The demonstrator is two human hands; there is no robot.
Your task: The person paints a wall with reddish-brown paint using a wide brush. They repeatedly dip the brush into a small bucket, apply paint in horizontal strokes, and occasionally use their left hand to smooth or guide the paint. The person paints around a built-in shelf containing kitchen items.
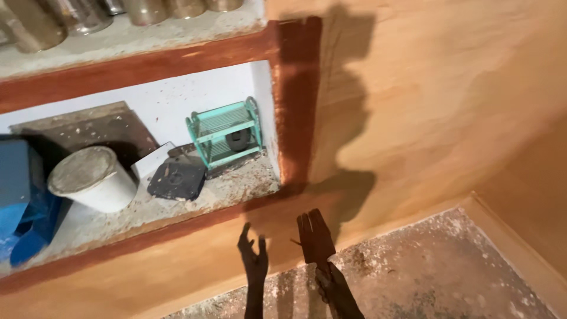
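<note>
below, left hand [254, 255] open, fingers spread, empty, near wall under shelf front edge. right hand [331, 282] grips flat dark brush [315, 237], upright. white bucket [94, 178], green rack [227, 134] on shelf [142, 215].

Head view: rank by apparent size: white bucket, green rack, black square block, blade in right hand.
1. White bucket
2. Green rack
3. Black square block and blade look similar; the blade is nearer the camera, so unranked.

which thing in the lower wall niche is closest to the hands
The small green two-tier rack, standing at the niche's right end, just above the hands. The dark square slab, the white bucket and the blue container all sit further left.
</note>
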